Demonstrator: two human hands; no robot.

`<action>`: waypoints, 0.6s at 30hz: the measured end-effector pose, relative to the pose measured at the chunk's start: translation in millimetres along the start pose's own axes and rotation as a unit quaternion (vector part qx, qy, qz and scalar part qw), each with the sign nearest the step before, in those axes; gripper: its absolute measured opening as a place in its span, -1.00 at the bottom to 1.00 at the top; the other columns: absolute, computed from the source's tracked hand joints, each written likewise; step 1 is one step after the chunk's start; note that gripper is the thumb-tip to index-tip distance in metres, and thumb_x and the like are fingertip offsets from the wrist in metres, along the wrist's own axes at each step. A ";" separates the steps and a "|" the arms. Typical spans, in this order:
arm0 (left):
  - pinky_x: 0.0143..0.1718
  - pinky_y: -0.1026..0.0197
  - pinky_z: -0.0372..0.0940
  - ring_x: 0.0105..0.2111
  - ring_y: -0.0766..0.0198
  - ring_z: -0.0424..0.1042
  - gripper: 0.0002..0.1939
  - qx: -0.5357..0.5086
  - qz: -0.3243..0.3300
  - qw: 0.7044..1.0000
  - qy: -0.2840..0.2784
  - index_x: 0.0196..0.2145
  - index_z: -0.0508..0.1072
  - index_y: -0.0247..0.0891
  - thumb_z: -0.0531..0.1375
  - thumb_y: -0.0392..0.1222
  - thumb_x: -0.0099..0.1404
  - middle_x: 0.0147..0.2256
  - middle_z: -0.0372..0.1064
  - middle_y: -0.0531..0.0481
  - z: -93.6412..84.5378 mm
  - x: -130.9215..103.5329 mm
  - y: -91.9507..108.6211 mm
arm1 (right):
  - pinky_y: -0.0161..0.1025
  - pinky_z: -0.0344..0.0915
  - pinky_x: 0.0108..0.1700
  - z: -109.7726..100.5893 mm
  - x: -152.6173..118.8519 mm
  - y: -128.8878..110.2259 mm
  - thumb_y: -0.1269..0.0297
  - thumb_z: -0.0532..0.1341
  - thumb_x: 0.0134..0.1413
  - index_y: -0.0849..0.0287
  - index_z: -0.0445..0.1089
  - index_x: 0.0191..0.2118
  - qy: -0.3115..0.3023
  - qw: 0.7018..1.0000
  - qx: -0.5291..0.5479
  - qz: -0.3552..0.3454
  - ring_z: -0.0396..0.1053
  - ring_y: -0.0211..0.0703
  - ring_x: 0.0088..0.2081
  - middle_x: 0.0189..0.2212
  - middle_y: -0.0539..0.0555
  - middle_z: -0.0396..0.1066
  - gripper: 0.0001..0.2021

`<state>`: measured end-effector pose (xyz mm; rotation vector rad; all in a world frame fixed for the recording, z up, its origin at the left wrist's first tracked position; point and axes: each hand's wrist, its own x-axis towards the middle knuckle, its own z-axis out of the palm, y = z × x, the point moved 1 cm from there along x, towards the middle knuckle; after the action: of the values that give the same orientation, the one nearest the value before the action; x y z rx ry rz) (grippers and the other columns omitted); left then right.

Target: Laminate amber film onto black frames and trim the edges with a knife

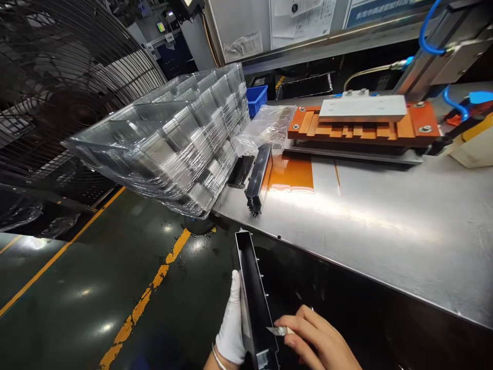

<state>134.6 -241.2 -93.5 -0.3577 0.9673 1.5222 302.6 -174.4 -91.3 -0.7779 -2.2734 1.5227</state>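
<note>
My left hand (231,326), in a white glove, grips a long black plastic housing (252,288) along its left side, in front of the table's edge. The housing's open hollow faces up. My bare right hand (308,336) pinches a small knife blade (278,331), its tip at the housing's right rim near the lower end. Small pins stick out along that rim. A second black part (259,177) lies on the metal table (370,226), beside a dark phone-like object (241,171).
Stacked clear plastic trays (185,139) stand at the table's left end, with a large fan (77,97) behind. An orange fixture (362,128) under a metal block sits at the back. A blue bin (257,99) and plastic bag (269,123) are near the trays.
</note>
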 end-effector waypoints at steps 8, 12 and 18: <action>-0.14 0.26 0.31 -0.41 0.33 0.39 -0.58 -0.031 -0.063 0.995 -0.069 -0.38 0.51 -0.33 0.31 0.15 0.16 -0.47 0.41 0.04 1.3 -3.2 -7.7 | -0.40 0.35 -0.36 -6.4 15.5 8.1 -0.02 0.03 0.33 -0.18 0.45 -0.12 0.050 0.995 -0.078 -0.020 0.44 -0.28 -0.40 -0.43 -0.08 0.37 -0.74; -0.18 0.18 0.33 -0.39 0.24 0.43 -0.53 -0.027 -0.137 0.988 -0.060 -0.38 0.49 -0.34 0.25 0.21 0.19 -0.42 0.43 -0.04 3.5 -8.1 -9.7 | -0.38 0.37 -0.34 -9.7 21.1 13.4 -0.01 0.03 0.33 -0.16 0.44 -0.09 0.052 0.992 -0.111 -0.015 0.46 -0.25 -0.35 -0.37 -0.05 0.41 -0.73; -0.48 0.31 0.27 -0.59 0.36 0.33 -0.59 -0.010 -0.141 0.990 -0.011 -0.46 0.48 -0.29 0.23 0.15 0.24 -0.59 0.34 0.05 -14.7 -10.6 -14.8 | -0.39 0.39 -0.31 -8.9 28.8 17.7 -0.03 0.00 0.34 -0.10 0.46 -0.12 0.095 0.990 -0.108 0.010 0.47 -0.26 -0.34 -0.38 -0.05 0.41 -0.68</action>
<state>146.2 -260.4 -100.2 -0.4704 0.8454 1.2761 288.6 -145.6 -105.5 -0.9619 -2.3151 1.1666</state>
